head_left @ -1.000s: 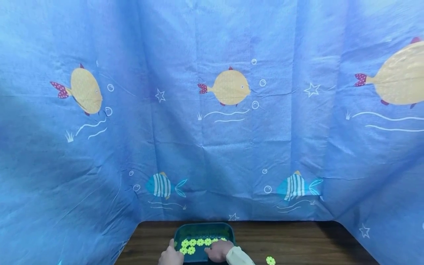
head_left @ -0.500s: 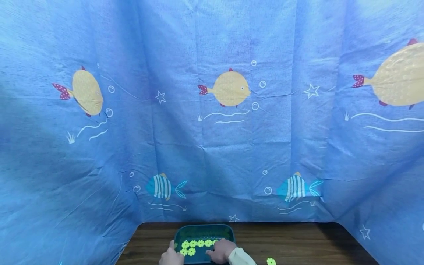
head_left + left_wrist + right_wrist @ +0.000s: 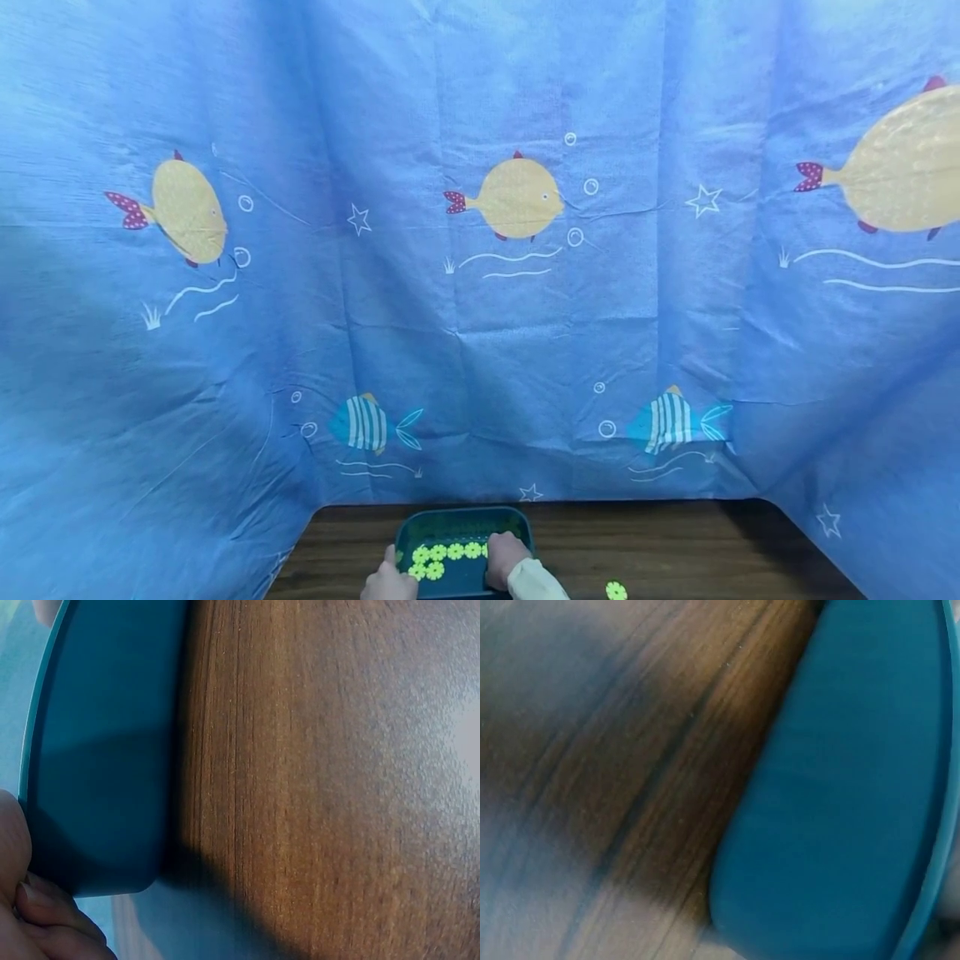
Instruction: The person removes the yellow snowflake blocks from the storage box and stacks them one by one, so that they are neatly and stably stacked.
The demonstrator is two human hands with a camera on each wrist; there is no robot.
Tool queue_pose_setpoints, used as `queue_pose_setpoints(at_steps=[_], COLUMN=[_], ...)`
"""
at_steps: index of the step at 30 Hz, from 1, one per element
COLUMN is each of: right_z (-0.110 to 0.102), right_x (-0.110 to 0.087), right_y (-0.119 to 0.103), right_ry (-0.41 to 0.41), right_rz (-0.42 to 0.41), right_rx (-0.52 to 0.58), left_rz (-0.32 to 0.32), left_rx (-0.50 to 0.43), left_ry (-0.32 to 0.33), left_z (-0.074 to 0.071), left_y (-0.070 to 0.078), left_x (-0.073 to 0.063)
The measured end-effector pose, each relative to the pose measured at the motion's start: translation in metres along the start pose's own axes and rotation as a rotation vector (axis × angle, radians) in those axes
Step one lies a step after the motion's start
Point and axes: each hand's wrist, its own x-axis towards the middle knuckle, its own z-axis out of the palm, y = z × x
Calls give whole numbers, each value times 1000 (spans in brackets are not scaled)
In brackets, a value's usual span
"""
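Note:
A dark teal tray [image 3: 408, 527] sits on the table, with several yellow flower-shaped pieces [image 3: 455, 551] in a row inside and more at its front left. My left hand [image 3: 389, 580] grips the tray's front left corner, thumb along the rim. The left wrist view shows curled fingers [image 3: 56, 922] right at the end of the tray's teal wall [image 3: 105, 742]. Over the right part of the tray, my right hand [image 3: 505, 560] reaches down inside, overlapping the row's right end. Its fingertips are hidden, and I cannot tell whether they hold a piece.
One loose yellow flower piece [image 3: 616, 590] lies on the brown wooden table [image 3: 645, 542], right of the tray. A blue curtain [image 3: 510, 358] printed with fish hangs behind the table and along both sides. The tray's outer wall [image 3: 840, 795] fills much of the right wrist view.
My right hand has shifted slightly and turned downward inside the tray; its extended finger or thumb no longer shows to the left. The left hand stays at the tray's corner.

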Motion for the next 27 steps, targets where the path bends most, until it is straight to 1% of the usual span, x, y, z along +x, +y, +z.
queue_pose_setpoints(at_steps=[9,14,20,22,25,27], right_z=[0,0,4,6,9,9], right_x=[-4,-6,-3,-3,-3,-4], right_y=[-1,0,3,5,7,8], right_ry=[33,64,93,115,139,140], right_rz=[19,-23,-52,-73,-111,-142], right_rx=[-1,-29,-27,-37,-20,14], left_rz=[-21,-28,-2,-1,-2,0], left_rx=[4,3,-2,0,6,11], left_ry=[-7,-5,0,-4,-17,-27], left_z=[2,1,0,0,0,-1], left_y=[1,2,3,3,3,2], left_x=[2,0,-2,-2,-1,-1])
